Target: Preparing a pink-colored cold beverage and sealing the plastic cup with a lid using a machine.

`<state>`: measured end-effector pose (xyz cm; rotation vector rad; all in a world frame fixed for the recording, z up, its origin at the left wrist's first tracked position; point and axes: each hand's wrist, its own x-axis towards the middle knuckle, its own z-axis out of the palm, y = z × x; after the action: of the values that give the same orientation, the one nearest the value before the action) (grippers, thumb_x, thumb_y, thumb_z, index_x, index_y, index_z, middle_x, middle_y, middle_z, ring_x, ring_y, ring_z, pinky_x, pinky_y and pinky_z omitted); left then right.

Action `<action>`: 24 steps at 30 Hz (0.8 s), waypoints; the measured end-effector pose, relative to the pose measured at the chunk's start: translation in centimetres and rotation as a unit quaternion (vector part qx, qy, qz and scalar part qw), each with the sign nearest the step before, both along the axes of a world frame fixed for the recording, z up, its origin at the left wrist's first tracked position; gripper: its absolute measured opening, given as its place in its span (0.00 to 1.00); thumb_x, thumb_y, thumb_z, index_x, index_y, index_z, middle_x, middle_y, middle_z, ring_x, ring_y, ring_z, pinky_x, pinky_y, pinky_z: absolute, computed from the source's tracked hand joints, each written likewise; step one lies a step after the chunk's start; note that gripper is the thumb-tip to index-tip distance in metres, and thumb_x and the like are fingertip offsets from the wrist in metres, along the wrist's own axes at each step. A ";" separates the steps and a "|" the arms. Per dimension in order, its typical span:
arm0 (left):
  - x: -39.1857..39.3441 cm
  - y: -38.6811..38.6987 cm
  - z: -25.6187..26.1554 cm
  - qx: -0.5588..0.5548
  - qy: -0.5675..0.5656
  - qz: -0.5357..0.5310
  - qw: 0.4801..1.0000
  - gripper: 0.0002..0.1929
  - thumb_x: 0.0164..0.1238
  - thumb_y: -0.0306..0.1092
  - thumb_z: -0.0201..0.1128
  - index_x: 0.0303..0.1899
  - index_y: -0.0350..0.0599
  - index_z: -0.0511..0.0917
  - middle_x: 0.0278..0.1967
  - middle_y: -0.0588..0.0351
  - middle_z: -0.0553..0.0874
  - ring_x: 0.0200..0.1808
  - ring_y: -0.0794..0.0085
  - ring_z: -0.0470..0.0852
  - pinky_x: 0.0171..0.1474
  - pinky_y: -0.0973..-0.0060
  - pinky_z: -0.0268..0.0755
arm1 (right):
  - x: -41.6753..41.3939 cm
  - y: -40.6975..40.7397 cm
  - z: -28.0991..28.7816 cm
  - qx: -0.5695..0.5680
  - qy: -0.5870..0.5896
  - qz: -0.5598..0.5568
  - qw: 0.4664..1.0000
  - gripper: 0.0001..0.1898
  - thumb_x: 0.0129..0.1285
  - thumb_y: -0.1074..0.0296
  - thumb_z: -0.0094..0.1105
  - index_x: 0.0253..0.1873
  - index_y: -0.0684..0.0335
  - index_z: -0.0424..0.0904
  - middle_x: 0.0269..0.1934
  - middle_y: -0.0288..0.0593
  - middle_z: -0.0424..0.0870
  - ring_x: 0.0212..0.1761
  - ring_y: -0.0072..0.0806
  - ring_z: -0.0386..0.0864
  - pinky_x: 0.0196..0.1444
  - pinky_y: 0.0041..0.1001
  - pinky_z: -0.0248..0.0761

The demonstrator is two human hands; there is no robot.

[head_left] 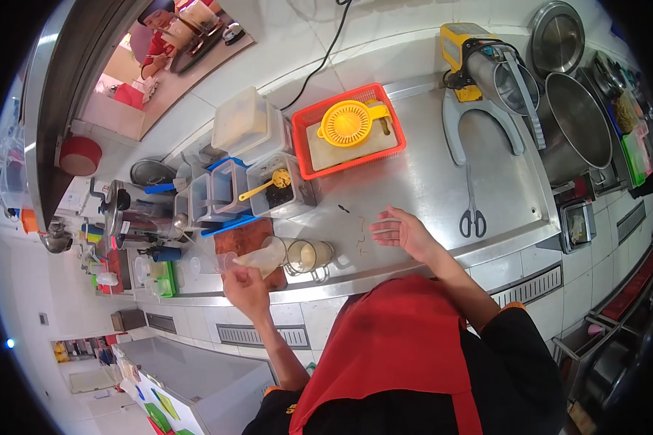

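Observation:
My left hand [246, 289] is raised over the left part of the steel counter [397, 185], its fingers curled in. Close to its fingertips are a small clear plastic cup [226, 263] and a translucent vessel with pale contents [265, 258]. Whether the fingers grip either one cannot be told. Right of that vessel stand glass mugs [308, 255] holding a pale, creamy liquid. A reddish-brown board [243, 232] lies partly under these things. My right hand [405, 234] hovers over the counter's front, fingers slightly apart, holding nothing. Scissors [472, 215] lie to its right.
A red basket [302, 142] holds a yellow citrus juicer [347, 124]. Plastic tubs [284, 187], one with a yellow slotted spoon [266, 184], line the back left. A yellow appliance [460, 46] and a large steel pot [577, 122] stand right. Beyond the hatch is another person [160, 49].

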<state>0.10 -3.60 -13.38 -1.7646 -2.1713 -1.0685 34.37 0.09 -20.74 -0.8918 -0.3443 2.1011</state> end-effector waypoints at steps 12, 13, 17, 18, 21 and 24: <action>2.3 -1.1 -0.3 0.036 -0.004 0.023 0.999 0.06 0.50 0.24 0.62 0.26 0.42 0.72 0.21 0.58 0.73 0.24 0.69 0.69 0.28 0.72 0.62 | 1.4 -0.9 1.2 0.037 -0.061 -0.007 0.997 0.18 0.68 0.50 0.48 0.49 0.59 0.72 0.44 0.50 0.83 0.45 0.36 0.82 0.50 0.31 0.74; 2.3 -1.5 -0.3 0.055 0.010 0.037 0.998 0.06 0.50 0.24 0.62 0.26 0.42 0.72 0.21 0.59 0.72 0.24 0.69 0.68 0.28 0.72 0.62 | 1.1 -0.9 1.5 0.037 -0.061 -0.007 0.997 0.18 0.68 0.50 0.48 0.49 0.59 0.72 0.44 0.50 0.83 0.45 0.36 0.82 0.50 0.31 0.74; 2.3 -2.1 0.1 0.121 -0.025 0.031 0.992 0.07 0.49 0.22 0.63 0.26 0.43 0.72 0.22 0.59 0.72 0.23 0.70 0.68 0.28 0.72 0.62 | -1.1 -0.2 2.4 0.078 -0.081 0.048 0.993 0.18 0.68 0.51 0.50 0.49 0.61 0.72 0.44 0.48 0.83 0.44 0.32 0.82 0.48 0.29 0.74; 2.2 -2.5 -0.3 0.102 -0.023 0.040 0.994 0.07 0.49 0.22 0.63 0.26 0.43 0.71 0.22 0.59 0.72 0.23 0.70 0.68 0.28 0.73 0.62 | -2.2 -0.4 2.3 0.093 -0.076 0.082 0.989 0.20 0.67 0.49 0.51 0.49 0.62 0.72 0.44 0.46 0.83 0.44 0.30 0.81 0.47 0.27 0.74; 2.7 -3.6 -0.7 0.080 -0.023 0.041 0.996 0.08 0.50 0.21 0.64 0.26 0.42 0.71 0.23 0.58 0.74 0.24 0.70 0.69 0.30 0.74 0.64 | -6.6 -0.7 2.3 0.103 -0.066 0.184 0.975 0.22 0.66 0.48 0.54 0.50 0.63 0.73 0.44 0.45 0.83 0.42 0.29 0.81 0.47 0.26 0.74; 4.0 -5.9 -1.7 0.108 -0.028 0.078 0.991 0.08 0.55 0.22 0.65 0.30 0.40 0.72 0.28 0.56 0.79 0.27 0.69 0.72 0.33 0.74 0.67 | -12.6 -1.9 2.5 0.084 -0.046 0.298 0.950 0.28 0.63 0.44 0.55 0.58 0.61 0.71 0.51 0.47 0.79 0.50 0.30 0.78 0.52 0.32 0.72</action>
<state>4.14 -9.50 -15.12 -1.4642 -2.0924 -1.2734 21.80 -1.85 -18.19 -0.8556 -0.9239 2.5235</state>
